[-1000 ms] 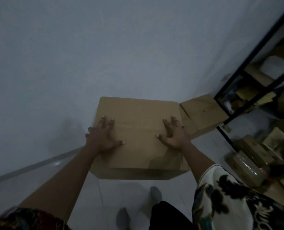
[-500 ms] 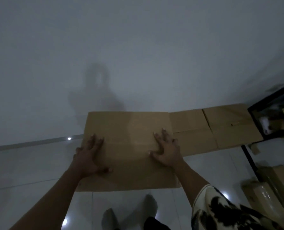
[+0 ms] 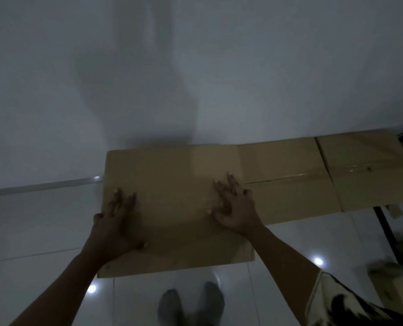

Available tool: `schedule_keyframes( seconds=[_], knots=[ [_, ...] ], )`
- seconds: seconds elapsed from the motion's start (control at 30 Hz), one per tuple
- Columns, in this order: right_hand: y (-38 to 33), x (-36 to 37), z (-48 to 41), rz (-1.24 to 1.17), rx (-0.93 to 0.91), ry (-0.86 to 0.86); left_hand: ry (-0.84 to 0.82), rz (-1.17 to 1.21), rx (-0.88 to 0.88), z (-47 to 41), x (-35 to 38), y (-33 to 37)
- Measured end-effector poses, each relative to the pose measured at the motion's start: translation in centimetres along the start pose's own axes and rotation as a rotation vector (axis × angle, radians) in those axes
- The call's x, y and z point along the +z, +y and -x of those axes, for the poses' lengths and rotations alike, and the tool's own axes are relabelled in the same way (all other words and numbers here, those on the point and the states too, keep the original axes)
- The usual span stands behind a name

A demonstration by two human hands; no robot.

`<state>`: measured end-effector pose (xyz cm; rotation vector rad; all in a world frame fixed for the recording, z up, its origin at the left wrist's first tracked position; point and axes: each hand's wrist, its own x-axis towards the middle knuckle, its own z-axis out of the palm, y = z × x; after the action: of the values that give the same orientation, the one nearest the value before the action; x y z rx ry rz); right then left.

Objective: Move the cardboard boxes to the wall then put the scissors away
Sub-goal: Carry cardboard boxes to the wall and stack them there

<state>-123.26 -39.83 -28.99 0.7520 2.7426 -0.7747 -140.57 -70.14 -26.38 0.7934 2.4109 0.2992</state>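
dim, blurry; shelf frame cut off right | left hand, right hand flat, fingers spread, on cardboard box | its far edge at wall | floor tiles extend left

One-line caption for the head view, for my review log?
Left hand and right hand rest on a cardboard box by the wall, beside two other boxes.

You're standing in a dim storeroom or packing room.
Take the bare white wall as your landmark: a row of closed, taped cardboard boxes lines its foot on glossy white floor tiles, and past the wall's right end a black metal rack upright stands with blurred brown parcels near its base.
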Motion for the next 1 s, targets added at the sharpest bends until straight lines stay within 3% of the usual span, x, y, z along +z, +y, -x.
schedule_keyframes(
  seconds=[0.53,1.0],
  knots=[
    [5.0,8.4,-7.9,-0.011,-0.042,0.014,-0.019,0.050,-0.058,-7.8,8.6,-4.5],
    [6.8,12.6,-10.3,0.004,0.043,-0.191,-0.051,0.029,-0.064,-11.9,12.8,-7.2]
  ],
)
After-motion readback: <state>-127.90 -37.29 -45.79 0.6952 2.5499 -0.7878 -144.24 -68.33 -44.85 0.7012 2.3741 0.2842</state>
